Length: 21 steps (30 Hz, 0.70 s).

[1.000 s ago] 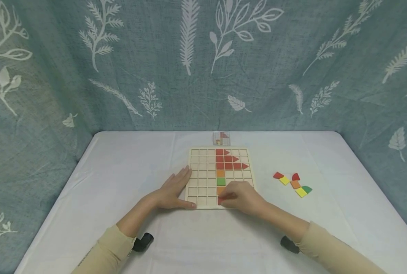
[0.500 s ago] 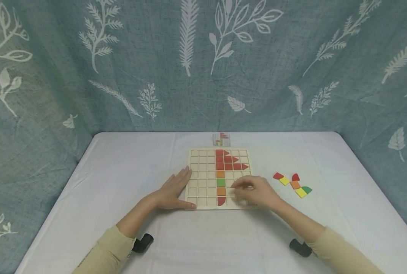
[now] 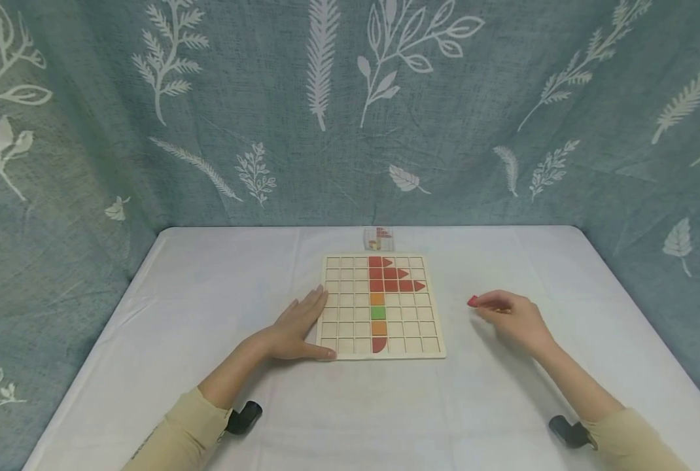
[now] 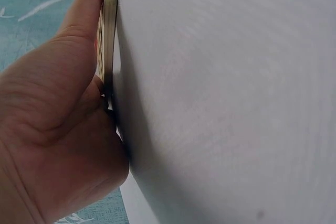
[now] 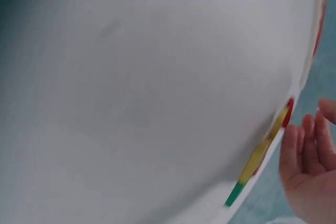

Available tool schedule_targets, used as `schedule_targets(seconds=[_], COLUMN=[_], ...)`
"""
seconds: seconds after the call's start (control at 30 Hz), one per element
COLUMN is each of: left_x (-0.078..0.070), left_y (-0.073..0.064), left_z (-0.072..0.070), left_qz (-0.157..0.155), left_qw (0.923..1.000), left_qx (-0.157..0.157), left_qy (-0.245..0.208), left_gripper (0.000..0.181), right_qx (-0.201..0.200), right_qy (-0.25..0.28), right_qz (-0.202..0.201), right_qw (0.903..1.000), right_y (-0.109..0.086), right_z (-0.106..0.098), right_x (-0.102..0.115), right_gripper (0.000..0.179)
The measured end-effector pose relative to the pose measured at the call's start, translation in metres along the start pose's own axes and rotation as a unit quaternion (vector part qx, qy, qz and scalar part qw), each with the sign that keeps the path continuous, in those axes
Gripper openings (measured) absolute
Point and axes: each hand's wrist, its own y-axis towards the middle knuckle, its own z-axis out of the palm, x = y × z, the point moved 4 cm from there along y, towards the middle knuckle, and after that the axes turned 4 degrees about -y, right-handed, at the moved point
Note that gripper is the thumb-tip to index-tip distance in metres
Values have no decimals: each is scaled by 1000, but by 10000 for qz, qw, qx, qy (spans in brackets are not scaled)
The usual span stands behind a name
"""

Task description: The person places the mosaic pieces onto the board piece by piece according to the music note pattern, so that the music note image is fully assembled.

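A wooden grid board [image 3: 411, 329] lies on the white table. My left hand [image 3: 294, 330] rests along its left edge, thumb at the near corner and fingers stretched. Right of the board, my right hand [image 3: 516, 322] reaches to a red tile [image 3: 472, 301] at its fingertips; contact is unclear. The right wrist view has that red tile beside a yellow tile [image 5: 253, 162] and a green tile [image 5: 234, 194], the fingers apart from the thumb. On the board sit red tiles [image 3: 391, 286], orange tiles [image 3: 378, 328], a green tile [image 3: 378, 313] and a red rounded tile [image 3: 379, 345].
A small pattern card [image 3: 379, 239] lies behind the board. In the head view, my right hand covers the other loose tiles. Black wrist cameras sit at the left cuff [image 3: 245, 418] and right cuff [image 3: 569, 432]. A blue-green leaf-print curtain [image 3: 350, 163] hangs behind the table.
My right hand has left the red rounded tile on the board's bottom row and moved right to the loose tiles. The left hand has stayed on the board's edge.
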Motion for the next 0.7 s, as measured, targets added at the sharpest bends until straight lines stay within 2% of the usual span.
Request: schedule_targets(seconds=[0.13,0.33,0.53,0.7], left_x=[0,0,1,1], left_y=[0,-1,-1,0], left_z=[0,0,1,1], left_qz=[19,34,33,57], left_qw=[10000,10000,10000,10000], left_qx=[-4,2,-5,-14], left_qy=[9,7,11,12], left_gripper=[115,115,115,116], right_qx=[-214,-148,-248,-333], right_qy=[-540,-925,-1068,-959], right_qz=[-129,-210,-337,-242], right_qw=[9982,9954,9934,9945], right_y=[1,5,6,4], right_z=[-8,-7,-7,-10], right_x=[-11,-18,-17,-16], right_gripper=[24,25,22,22])
